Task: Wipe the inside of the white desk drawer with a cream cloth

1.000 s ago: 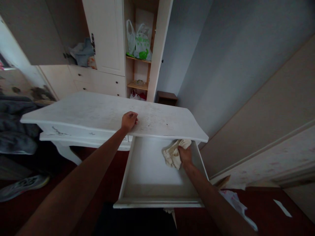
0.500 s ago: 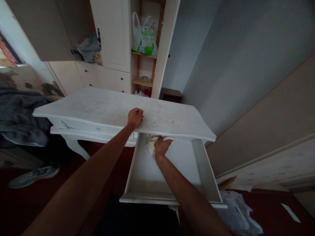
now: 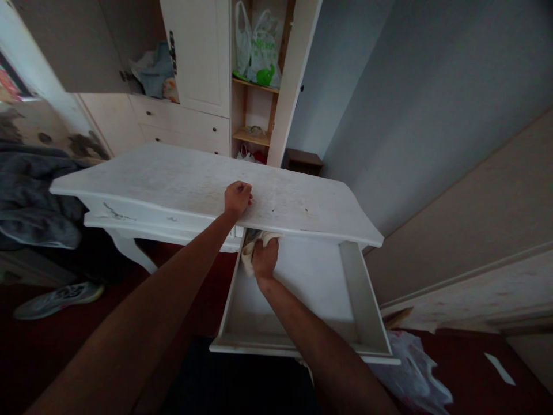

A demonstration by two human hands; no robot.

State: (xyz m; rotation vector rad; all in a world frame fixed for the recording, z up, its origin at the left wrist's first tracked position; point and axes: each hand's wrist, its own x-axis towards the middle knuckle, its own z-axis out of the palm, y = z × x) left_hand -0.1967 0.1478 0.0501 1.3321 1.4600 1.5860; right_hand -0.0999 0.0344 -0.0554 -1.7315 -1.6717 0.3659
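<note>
Inside the pulled-out white drawer (image 3: 311, 288), my right hand (image 3: 265, 258) presses a cream cloth (image 3: 247, 257) into the far left corner. Its fingers are wrapped round the cloth, which bunches up against the drawer's left wall. My left hand (image 3: 237, 197) is curled in a fist and rests on the white table (image 3: 181, 178), just above the drawer opening; nothing shows in it. Grey smudges and a few dark specks mark the tabletop near that fist.
Behind the table stands a white wardrobe (image 3: 203, 75) with open doors and a plastic bag (image 3: 264, 55) on a shelf. Grey fabric (image 3: 34, 196) hangs at the left, above a shoe (image 3: 58, 300). Another plastic bag (image 3: 415, 374) lies on the red floor at right.
My right hand has moved left with the cloth, from nearer the drawer's back middle to its left corner. My left fist stays on the tabletop. The view has tilted down slightly.
</note>
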